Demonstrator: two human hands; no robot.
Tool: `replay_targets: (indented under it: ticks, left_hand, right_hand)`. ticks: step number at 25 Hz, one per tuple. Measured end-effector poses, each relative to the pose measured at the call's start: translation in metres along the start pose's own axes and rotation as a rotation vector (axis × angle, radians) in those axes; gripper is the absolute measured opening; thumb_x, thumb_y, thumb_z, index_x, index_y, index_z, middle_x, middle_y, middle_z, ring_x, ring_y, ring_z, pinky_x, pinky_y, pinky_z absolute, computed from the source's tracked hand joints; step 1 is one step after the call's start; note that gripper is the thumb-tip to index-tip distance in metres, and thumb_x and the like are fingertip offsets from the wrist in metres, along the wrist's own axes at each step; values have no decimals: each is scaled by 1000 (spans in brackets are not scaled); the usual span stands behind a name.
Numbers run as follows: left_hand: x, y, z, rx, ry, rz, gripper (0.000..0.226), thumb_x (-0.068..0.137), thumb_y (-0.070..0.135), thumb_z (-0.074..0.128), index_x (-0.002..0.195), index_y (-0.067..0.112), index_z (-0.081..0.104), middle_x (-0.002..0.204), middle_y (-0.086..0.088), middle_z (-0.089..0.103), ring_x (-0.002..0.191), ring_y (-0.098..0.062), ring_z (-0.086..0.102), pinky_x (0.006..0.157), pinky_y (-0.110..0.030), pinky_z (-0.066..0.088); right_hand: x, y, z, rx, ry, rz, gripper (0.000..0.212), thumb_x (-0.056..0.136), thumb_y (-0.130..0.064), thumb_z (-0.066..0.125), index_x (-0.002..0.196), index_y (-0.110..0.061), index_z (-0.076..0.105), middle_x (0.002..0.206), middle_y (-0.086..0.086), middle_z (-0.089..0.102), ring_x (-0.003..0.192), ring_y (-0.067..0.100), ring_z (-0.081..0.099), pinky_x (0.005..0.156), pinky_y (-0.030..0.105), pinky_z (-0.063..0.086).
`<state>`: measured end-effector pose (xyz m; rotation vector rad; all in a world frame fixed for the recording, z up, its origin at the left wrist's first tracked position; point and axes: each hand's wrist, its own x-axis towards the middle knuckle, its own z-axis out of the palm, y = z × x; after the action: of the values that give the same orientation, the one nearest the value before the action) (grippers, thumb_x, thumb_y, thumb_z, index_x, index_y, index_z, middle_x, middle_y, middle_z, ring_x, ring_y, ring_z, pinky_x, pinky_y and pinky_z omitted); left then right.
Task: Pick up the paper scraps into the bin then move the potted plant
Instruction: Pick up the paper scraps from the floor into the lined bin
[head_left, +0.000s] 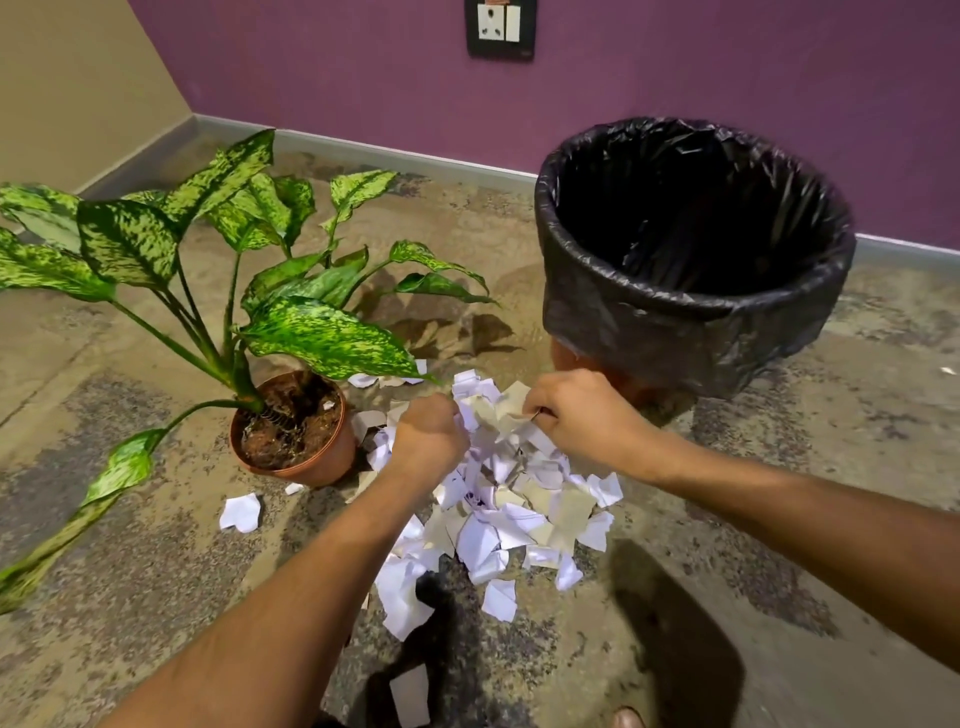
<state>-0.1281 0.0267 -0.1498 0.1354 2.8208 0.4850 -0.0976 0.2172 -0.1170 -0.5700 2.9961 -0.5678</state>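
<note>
A heap of white and beige paper scraps (511, 512) lies on the floor between the potted plant and the bin. My left hand (428, 439) and my right hand (576, 410) are both curled around a bunch of scraps at the far end of the heap. The potted plant (296, 431), with large speckled green leaves in a brown pot, stands just left of the heap. The bin (691, 312), lined with a black bag and dark inside, stands behind my right hand.
Loose scraps lie apart from the heap: one (240, 513) in front of the pot, one (410, 696) near the bottom edge, a few (387, 379) behind the pot. A purple wall with a socket (500, 28) runs behind. A toe (626, 719) shows at the bottom.
</note>
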Motion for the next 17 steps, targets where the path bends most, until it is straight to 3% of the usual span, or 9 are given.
replay_targets:
  ticks: [4, 7, 10, 13, 17]
  left_hand:
    - [-3, 17, -13, 52, 34, -1, 14, 85, 3, 54, 88, 4, 68, 86, -11, 64, 85, -27, 60, 66, -30, 43]
    - [-2, 30, -14, 12, 52, -10, 17, 85, 5, 57, 98, 2, 68, 102, -13, 67, 95, -31, 62, 77, -33, 50]
    - [-2, 39, -17, 15, 122, 90, 22, 83, 3, 57, 102, 5, 69, 113, -7, 62, 100, -30, 60, 81, -34, 50]
    - [-2, 50, -28, 29, 277, 221, 27, 82, -4, 55, 104, 1, 68, 118, -12, 60, 105, -35, 56, 85, -39, 51]
    - [-2, 66, -48, 2, 689, 488, 37, 74, 0, 44, 100, -6, 69, 104, -21, 67, 93, -41, 63, 79, -45, 56]
  right_hand:
    - [8, -19, -59, 71, 248, -67, 18, 78, -3, 68, 88, -14, 78, 88, -1, 74, 84, 20, 69, 77, 40, 58]
    - [11, -30, -108, 107, 440, -43, 18, 80, -3, 69, 92, -13, 78, 90, 1, 76, 83, 20, 70, 78, 39, 58]
    - [10, -25, -151, 73, 589, 56, 23, 86, -4, 65, 102, -13, 76, 98, 3, 76, 90, 20, 70, 84, 38, 57]
    - [13, -3, -175, -11, 612, 218, 27, 90, -6, 60, 111, -15, 74, 103, 6, 75, 95, 26, 68, 91, 38, 53]
    - [16, 29, -174, -70, 481, 418, 38, 89, 0, 55, 118, -19, 70, 110, 10, 72, 96, 29, 66, 87, 37, 51]
